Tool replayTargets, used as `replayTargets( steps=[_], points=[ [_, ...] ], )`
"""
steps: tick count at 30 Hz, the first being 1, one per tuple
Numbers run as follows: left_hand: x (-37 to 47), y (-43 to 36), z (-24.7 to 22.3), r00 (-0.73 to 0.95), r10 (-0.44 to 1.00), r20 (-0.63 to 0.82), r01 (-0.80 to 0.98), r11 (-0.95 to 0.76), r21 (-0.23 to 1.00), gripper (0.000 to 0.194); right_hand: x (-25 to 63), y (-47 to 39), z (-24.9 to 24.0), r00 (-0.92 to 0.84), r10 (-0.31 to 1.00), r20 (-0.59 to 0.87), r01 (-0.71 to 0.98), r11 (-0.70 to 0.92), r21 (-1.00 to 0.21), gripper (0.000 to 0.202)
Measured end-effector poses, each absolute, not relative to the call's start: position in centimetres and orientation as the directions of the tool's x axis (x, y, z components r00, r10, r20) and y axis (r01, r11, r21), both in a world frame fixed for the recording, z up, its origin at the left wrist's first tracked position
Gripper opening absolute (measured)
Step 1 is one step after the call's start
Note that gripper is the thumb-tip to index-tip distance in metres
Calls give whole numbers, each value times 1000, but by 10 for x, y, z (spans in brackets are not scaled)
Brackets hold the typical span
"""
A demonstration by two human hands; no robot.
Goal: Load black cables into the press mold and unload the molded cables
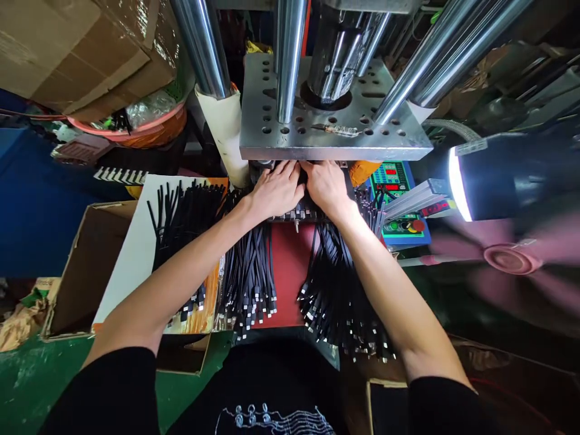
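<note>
My left hand (280,188) lies over a dark metal mould block (308,215), its fingers stretched forward and its thumb toward the middle. Beside it, my right hand (327,185) reaches to the block's back edge with fingers bent; its fingertips and anything in them are hidden. Just above both hands hangs the press's thick steel plate (335,145). Black cables with silver plugs hang in a left bundle (249,272) and a right bundle (338,290) at the front of the block, on either side of a red surface (290,272).
More black cables (181,217) lie on a white board (131,241) at left. Steel columns (290,60) rise from the plate, which carries a small knife-like tool (335,129). At right are a control panel (394,181), a lit lamp (462,181) and a spinning pink fan (512,258).
</note>
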State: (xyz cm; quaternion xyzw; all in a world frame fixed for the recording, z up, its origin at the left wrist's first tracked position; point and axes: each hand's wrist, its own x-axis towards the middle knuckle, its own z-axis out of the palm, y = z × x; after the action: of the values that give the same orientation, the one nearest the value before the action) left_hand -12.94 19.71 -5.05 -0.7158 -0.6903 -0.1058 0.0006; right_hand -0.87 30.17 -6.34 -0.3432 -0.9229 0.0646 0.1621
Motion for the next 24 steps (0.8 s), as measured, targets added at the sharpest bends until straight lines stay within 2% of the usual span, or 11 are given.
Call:
replayTargets(
  steps=[3, 5, 9, 11, 13, 14, 16, 18, 20, 21, 24],
  points=[
    [-146, 229, -60, -16, 980, 200, 977, -27, 213, 46, -25, 323, -64, -675, 694, 249, 631, 719, -291, 29],
    [-156, 250, -67, -65, 977, 203, 962, 7, 273, 39, -31, 332, -62, -664, 716, 215, 661, 696, -280, 37],
    [-158, 253, -68, -41, 975, 219, 929, -43, 367, 52, -14, 320, -44, -758, 635, 149, 591, 765, -255, 34],
    [-145, 211, -56, 51, 948, 314, 903, -178, 391, 56, 26, 287, -27, -782, 593, 190, 525, 792, -311, 54],
    [-126, 139, -37, 121, 921, 371, 844, -292, 451, 51, 91, 233, -10, -793, 564, 231, 406, 772, -489, 46],
    [-116, 96, -28, 143, 927, 348, 809, -312, 498, 47, 131, 200, -4, -831, 531, 167, 341, 722, -602, 32],
    [-100, 11, -15, 211, 959, 191, 714, -284, 639, 36, 212, 131, -4, -933, 331, -142, 300, 496, -815, 20],
    [-92, -57, -12, 245, 968, 47, 641, -198, 742, 28, 278, 69, -24, -878, 177, -445, 478, 263, -838, 17],
    [-90, -97, -21, 84, 996, -35, 645, -28, 764, 21, 315, 23, -68, -652, 462, -601, 696, 51, -717, 29],
    [-91, -105, -28, -41, 997, -67, 657, 77, 750, 20, 321, 8, -95, -524, 609, -595, 731, -35, -681, 40],
    [-94, -93, -54, -436, 898, -58, 673, 368, 642, 25, 298, -11, -172, -236, 889, -392, 676, -139, -724, 60]
  ],
)
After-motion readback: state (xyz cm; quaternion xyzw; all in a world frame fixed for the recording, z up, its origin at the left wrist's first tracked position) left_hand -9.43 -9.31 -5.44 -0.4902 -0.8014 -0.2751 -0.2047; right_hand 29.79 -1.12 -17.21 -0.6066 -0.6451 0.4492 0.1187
